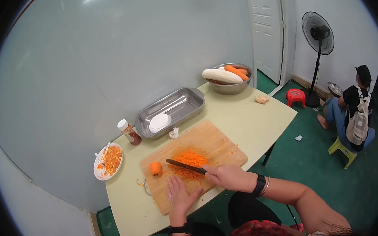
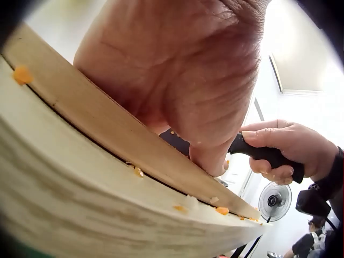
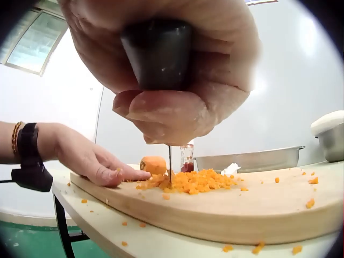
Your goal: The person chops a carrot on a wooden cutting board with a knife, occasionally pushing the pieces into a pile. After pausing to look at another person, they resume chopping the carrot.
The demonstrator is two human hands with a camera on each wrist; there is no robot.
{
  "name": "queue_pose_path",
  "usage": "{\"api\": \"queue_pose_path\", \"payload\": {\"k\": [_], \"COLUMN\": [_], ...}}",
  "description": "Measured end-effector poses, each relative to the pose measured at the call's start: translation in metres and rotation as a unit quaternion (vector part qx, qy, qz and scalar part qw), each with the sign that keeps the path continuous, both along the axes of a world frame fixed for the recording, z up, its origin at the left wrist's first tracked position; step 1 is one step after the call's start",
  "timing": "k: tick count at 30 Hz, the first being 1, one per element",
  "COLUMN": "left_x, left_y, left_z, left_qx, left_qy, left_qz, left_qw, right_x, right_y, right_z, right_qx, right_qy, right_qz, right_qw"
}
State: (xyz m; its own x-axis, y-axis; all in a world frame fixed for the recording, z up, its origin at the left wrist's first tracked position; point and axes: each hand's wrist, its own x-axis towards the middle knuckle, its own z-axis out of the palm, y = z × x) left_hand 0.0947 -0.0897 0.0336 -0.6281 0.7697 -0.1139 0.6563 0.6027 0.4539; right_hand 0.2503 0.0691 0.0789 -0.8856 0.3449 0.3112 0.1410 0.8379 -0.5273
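My right hand (image 1: 229,176) grips the black handle of a knife (image 1: 183,165), its dark blade standing edge-down in a heap of chopped carrot (image 1: 191,158). In the right wrist view the fingers wrap fully round the knife handle (image 3: 157,54). My left hand (image 1: 182,196) rests flat on the near left part of the wooden cutting board (image 1: 214,138), fingers extended and thumb spread toward the heap. Just beyond those fingertips lies a carrot piece (image 1: 155,168). Carrot bits are scattered across the board and its edge.
Left of the board stand a white bowl (image 1: 97,171) of diced food and a spice jar (image 1: 131,133). Behind it are a metal tray (image 1: 141,118) holding a white disc, and a steel bowl (image 1: 231,88) of vegetables. A person (image 1: 351,115) sits on a low stool at right.
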Motion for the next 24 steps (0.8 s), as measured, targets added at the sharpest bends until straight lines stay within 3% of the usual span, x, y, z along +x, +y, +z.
{"api": "queue_pose_path", "payload": {"k": [7,10,13,17,24], "left_x": [-0.002,0.010,0.008,0.003,-0.001], "left_y": [0.002,0.001,0.000,-0.003,-0.003], "left_z": [-0.005,0.011,-0.002,-0.005,-0.011], "left_qx": [0.014,0.086,0.117,0.133,0.131], "left_qy": [-0.012,-0.046,-0.014,-0.029,-0.032], "left_qz": [0.029,0.127,0.164,0.156,0.136], "left_qw": [0.999,0.987,0.979,0.978,0.981], "right_x": [0.013,0.014,0.016,0.019,0.019], "right_y": [-0.012,-0.015,-0.018,-0.014,0.009], "right_z": [0.011,0.009,0.012,0.012,0.010], "right_qx": [0.024,0.007,-0.006,-0.019,-0.014], "right_qy": [-0.011,-0.011,-0.030,-0.058,-0.008], "right_qz": [0.026,0.033,0.044,0.044,-0.003], "right_qw": [0.999,0.999,0.999,0.997,1.000]}}
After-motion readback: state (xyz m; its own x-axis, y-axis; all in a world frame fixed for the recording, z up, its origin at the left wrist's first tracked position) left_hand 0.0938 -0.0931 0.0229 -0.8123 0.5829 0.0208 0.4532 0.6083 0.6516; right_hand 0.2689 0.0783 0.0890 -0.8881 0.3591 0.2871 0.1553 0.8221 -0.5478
